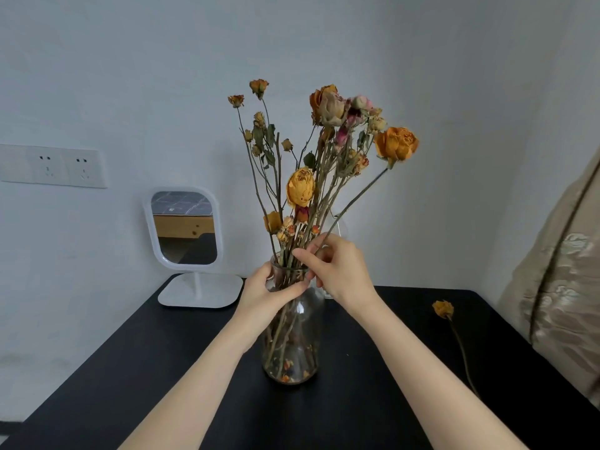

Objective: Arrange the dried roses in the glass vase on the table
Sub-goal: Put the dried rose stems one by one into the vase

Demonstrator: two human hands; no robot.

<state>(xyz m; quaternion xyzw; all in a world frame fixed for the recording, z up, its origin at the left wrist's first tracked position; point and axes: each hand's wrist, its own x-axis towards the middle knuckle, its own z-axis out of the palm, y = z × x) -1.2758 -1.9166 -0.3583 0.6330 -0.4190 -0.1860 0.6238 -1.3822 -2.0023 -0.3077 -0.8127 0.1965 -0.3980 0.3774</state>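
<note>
On the black counter [194, 368], about mid-width and well back from the near edge: glass vase [293, 352], upright. In it, dried roses [302, 190], stems crossing inside the glass, heads fanned up and out against the pale wall. One large orange head leaning far right on a long slanted stem. Crumbled petals at the bottom of the vase.

Round the vase neck, just under the rim: left hand [263, 295], thumb across the front, fingers curled behind. Just above the rim: right hand [341, 271], thumb and fingertips pinched on stems of the bunch; exactly which stem, impossible to tell.

Flat on the counter, well right of the vase and close to the right edge: loose rose [443, 309], head toward the wall, stem running toward the near side. Bare black surface between it and the vase; a wider bare stretch left of the vase, out to the slanting left edge.

At the back-left corner, apart from the vase: white standing mirror [185, 227], base near the edge. Just past the right edge: patterned beige fabric [558, 287], hanging. On the wall at left, above counter height: white socket panel [53, 166].
</note>
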